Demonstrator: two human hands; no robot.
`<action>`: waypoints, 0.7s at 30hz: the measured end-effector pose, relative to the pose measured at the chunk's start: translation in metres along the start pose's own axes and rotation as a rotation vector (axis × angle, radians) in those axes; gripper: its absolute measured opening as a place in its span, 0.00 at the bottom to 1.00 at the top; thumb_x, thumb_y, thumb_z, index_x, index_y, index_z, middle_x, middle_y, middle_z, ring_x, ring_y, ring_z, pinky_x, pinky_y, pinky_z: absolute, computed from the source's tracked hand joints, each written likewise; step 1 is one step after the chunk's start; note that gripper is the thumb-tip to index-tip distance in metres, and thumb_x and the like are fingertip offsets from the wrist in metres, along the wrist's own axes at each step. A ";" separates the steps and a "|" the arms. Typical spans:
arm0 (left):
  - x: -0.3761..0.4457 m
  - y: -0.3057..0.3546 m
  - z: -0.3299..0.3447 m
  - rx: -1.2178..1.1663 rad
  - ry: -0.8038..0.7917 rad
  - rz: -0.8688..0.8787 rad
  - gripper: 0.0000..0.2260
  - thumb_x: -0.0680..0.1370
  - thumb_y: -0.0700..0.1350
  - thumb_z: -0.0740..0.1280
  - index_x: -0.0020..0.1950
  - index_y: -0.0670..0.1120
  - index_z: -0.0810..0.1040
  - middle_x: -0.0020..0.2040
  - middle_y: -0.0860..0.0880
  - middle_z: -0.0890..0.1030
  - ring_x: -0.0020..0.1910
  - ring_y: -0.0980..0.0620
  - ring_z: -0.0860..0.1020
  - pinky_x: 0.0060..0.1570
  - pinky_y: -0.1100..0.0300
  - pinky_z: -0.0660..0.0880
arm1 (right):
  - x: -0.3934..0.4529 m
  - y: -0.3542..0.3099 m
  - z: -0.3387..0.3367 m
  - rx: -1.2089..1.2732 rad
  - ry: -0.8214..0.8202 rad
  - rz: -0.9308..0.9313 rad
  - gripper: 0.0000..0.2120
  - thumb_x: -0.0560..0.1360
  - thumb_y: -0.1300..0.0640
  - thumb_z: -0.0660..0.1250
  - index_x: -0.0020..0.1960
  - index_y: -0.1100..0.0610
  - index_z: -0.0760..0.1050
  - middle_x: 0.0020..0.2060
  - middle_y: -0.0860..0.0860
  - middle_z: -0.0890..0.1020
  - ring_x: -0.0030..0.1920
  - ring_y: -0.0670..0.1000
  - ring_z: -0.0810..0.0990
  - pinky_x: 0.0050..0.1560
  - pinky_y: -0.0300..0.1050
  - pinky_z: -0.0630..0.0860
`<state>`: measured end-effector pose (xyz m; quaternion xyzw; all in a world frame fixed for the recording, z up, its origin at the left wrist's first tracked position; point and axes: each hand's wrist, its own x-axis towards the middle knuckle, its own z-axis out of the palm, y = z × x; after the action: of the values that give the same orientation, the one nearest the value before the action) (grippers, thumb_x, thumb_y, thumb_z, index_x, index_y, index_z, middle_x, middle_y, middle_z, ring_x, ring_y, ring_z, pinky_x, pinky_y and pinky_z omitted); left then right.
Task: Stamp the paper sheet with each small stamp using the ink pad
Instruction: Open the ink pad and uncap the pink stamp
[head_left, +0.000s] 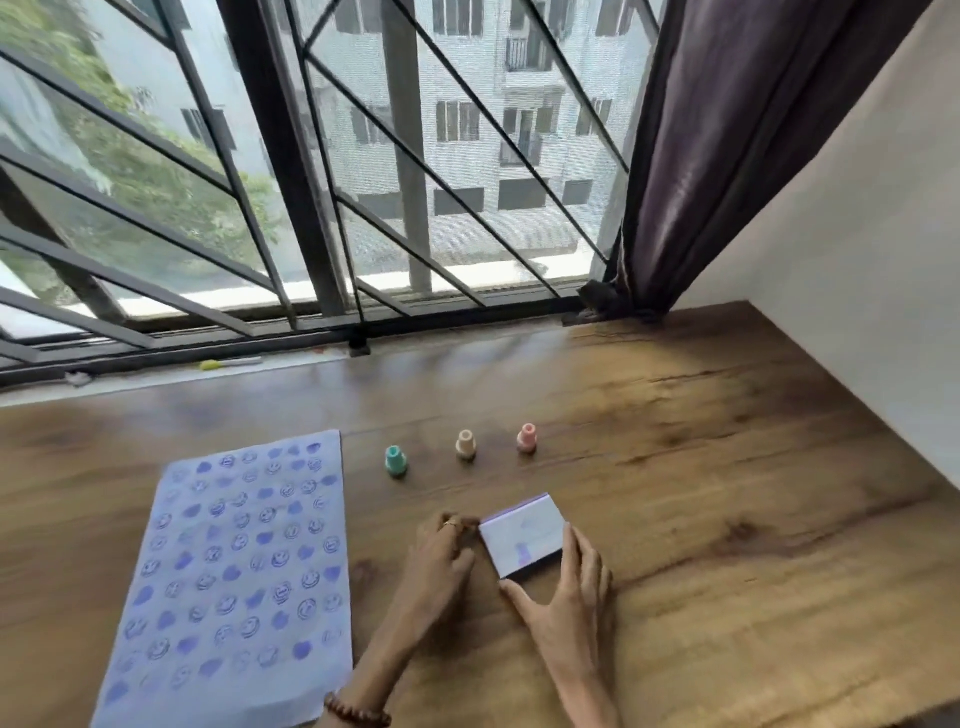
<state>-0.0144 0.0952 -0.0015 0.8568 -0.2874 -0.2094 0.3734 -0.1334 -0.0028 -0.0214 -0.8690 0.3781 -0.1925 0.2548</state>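
A pale blue paper sheet (234, 571) lies on the wooden table at the left, covered with several purple smiley and heart prints. Three small stamps stand upright in a row beyond my hands: a teal stamp (396, 460), a beige stamp (466, 445) and a pink stamp (527, 438). The ink pad (522, 535), a small white box with a closed lid and purple edges, sits between my hands. My left hand (441, 551) touches its left edge with curled fingers. My right hand (563, 587) grips its right and near sides, thumb at the near corner.
The wooden table (727, 519) runs to a white wall on the right and a barred window at the back. A dark curtain (727, 156) hangs at the back right corner. A yellow marker (228, 363) lies on the window sill.
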 end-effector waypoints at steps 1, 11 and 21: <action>-0.006 -0.003 -0.004 -0.020 0.019 -0.006 0.19 0.72 0.33 0.60 0.61 0.45 0.73 0.58 0.44 0.74 0.59 0.48 0.69 0.63 0.55 0.65 | -0.006 -0.006 0.003 -0.036 -0.013 -0.022 0.48 0.50 0.44 0.81 0.62 0.67 0.71 0.56 0.63 0.79 0.51 0.66 0.79 0.52 0.60 0.77; -0.047 -0.027 -0.036 -0.152 0.119 -0.100 0.19 0.70 0.28 0.57 0.55 0.43 0.77 0.49 0.49 0.75 0.51 0.54 0.72 0.46 0.79 0.64 | -0.040 -0.051 0.020 -0.112 0.027 -0.053 0.42 0.55 0.38 0.76 0.60 0.61 0.71 0.55 0.61 0.78 0.52 0.63 0.78 0.55 0.61 0.76; -0.055 -0.037 -0.046 -0.279 0.122 -0.119 0.13 0.73 0.35 0.66 0.55 0.46 0.77 0.51 0.45 0.81 0.51 0.51 0.77 0.51 0.65 0.70 | -0.029 -0.058 -0.006 0.214 -0.189 0.118 0.24 0.64 0.28 0.58 0.53 0.40 0.72 0.50 0.50 0.78 0.52 0.53 0.73 0.52 0.51 0.72</action>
<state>-0.0166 0.1758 0.0078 0.8232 -0.1811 -0.2167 0.4925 -0.1228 0.0511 0.0131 -0.8273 0.3802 -0.1339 0.3914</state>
